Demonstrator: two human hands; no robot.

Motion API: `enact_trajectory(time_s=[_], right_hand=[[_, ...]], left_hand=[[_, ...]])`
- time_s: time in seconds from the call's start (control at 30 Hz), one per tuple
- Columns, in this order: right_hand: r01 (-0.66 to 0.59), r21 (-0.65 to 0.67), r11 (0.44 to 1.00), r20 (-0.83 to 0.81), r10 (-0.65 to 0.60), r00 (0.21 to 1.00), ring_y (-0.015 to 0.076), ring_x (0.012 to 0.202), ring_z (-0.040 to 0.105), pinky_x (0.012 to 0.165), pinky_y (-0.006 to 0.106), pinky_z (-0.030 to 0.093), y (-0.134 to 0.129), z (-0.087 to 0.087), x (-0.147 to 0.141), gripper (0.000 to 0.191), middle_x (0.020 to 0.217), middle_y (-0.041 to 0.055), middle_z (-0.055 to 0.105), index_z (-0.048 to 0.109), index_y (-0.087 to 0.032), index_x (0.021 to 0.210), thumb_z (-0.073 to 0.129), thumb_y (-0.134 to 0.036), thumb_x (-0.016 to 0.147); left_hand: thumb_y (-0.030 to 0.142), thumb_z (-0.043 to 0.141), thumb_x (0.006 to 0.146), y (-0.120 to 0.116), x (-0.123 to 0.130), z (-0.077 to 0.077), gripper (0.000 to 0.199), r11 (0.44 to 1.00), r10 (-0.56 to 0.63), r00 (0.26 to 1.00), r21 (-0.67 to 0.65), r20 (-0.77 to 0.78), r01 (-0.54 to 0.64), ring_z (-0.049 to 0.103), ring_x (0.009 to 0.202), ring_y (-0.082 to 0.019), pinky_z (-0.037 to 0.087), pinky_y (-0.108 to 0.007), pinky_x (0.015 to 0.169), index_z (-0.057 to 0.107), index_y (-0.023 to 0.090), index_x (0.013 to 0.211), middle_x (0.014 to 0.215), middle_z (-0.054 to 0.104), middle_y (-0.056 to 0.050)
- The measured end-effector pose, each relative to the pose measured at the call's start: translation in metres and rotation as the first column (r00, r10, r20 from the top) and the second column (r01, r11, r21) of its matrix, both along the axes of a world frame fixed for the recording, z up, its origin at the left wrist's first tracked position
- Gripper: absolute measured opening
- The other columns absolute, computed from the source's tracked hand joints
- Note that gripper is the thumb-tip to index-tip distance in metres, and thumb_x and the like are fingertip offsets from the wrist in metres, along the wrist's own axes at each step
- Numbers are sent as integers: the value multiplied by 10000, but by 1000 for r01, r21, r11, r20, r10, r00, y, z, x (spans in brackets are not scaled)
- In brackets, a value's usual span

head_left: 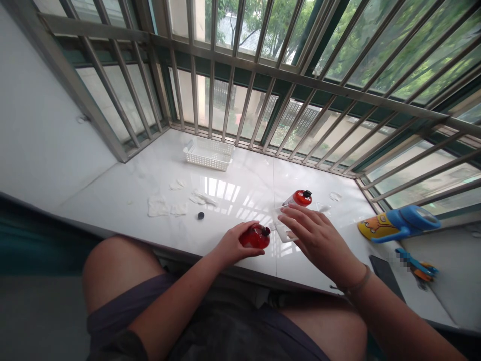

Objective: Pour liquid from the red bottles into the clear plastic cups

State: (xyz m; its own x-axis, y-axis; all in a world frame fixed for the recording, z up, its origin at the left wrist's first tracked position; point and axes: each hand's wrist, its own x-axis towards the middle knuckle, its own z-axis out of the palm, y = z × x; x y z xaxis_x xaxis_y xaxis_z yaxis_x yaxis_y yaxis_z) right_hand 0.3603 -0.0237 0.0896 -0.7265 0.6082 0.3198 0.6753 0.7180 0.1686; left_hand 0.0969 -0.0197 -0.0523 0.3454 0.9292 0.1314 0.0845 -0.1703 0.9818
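My left hand [237,245] is wrapped round a red bottle [255,236] with a dark top, near the front edge of the white ledge. Just to its right, my right hand [310,233] has its fingers over a whitish, partly clear item [282,229]; its fingers hide part of it, and whether they grip it is unclear. Behind that hand stands a second red bottle [301,197] with a black top. A small black cap [201,215] lies left of my left hand.
A white perforated basket [209,154] stands by the barred window. Crumpled white tissues [165,206] lie at the left. On the right are a blue and yellow water bottle [394,223], a dark phone-like slab [385,275] and blue and orange items [426,271].
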Motion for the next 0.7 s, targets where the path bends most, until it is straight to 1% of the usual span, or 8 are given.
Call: enact_trajectory(time_s=[0.2,0.43,0.7], right_hand=[[-19,17,1000,39,18,999,323,1487,528,1078,501,497,-1,3,1,528,1561,109,622,562,-214,1502,575,-26,1009],[-29,27,999,48,27,998,320,1488,536,1078,501,492,-3,6,-1,561,1560,102,626,570,-235,1502,564,-10,988],[-35,41,999,80,32,996,328,1494,529,1083,509,480,-3,10,-1,539,1579,98,611,586,-238,1495,569,-28,999]], left_hand=[[453,1015,688,0,0,0,873,1000,-3,1000,11,-12,3,628,1385,-359,509,-505,1210,651,274,1461,1509,669,-95],[451,1017,687,0,0,1,870,1000,-2,1000,9,-14,2,622,1397,-363,495,-508,1226,655,282,1459,1516,667,-92],[443,1013,690,0,0,2,860,1000,-5,1000,7,-2,5,626,1392,-371,504,-523,1216,659,283,1457,1511,670,-97]])
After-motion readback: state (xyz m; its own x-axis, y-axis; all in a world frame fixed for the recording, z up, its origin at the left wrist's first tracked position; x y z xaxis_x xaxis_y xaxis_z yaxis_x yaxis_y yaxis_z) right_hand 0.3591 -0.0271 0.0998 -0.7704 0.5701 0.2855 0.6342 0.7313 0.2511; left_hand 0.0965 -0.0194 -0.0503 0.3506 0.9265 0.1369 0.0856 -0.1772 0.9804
